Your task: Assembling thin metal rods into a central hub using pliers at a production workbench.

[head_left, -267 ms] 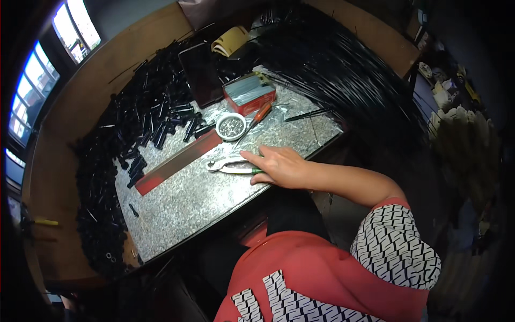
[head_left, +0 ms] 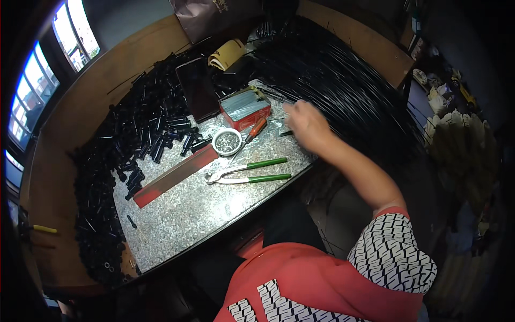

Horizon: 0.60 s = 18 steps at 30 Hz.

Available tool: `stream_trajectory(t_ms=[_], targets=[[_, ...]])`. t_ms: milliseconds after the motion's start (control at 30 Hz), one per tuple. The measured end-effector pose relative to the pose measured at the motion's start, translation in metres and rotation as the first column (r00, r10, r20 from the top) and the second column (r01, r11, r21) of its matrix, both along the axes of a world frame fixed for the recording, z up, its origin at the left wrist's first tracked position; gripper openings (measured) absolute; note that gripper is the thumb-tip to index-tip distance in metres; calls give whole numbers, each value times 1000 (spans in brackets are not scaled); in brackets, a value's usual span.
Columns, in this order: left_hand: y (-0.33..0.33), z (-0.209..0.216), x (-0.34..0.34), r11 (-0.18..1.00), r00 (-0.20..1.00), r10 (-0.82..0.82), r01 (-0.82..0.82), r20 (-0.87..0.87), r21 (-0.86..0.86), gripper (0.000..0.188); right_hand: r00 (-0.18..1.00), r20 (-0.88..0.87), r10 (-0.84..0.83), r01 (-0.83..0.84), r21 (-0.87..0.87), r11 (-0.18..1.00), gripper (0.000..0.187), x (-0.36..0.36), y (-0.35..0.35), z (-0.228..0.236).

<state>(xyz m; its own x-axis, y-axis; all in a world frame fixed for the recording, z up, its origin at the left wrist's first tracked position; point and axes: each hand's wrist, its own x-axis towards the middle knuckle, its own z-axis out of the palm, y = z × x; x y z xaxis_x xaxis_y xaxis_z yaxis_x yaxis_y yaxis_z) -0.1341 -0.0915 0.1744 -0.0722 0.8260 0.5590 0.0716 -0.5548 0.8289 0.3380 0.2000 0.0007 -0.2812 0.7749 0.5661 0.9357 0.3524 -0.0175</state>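
Observation:
My right hand hovers over the right part of the speckled stone slab, beside the long pile of thin black rods. Its fingers point up and left and are blurred, so whether they hold anything cannot be made out. A short black piece shows just below the fingers. Green-handled pincers lie on the slab, jaws to the left, apart from the hand. Close by are an orange-handled screwdriver, a white bowl of small metal parts and a red box. My left hand is out of sight.
A red-ended metal bar lies across the slab. Heaps of short black tubes cover the left and back. Behind are a dark phone and a yellow folded cloth or pouch. A curved wooden rim surrounds the work surface.
My right hand has let go of the pincers and moved up and away toward the black rods. The pincers now lie loose on the slab, both handles showing.

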Motion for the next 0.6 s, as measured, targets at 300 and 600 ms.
stream_trajectory(t_ms=[300, 600], targets=[[28, -253, -52, 380, 979, -2, 189, 204, -905, 49, 776, 241, -583, 482, 370, 794, 37, 162, 60, 53], [38, -524, -182, 647, 2, -519, -652, -855, -395, 48, 603, 88, -793, 781, 140, 609, 29, 225, 94, 78]])
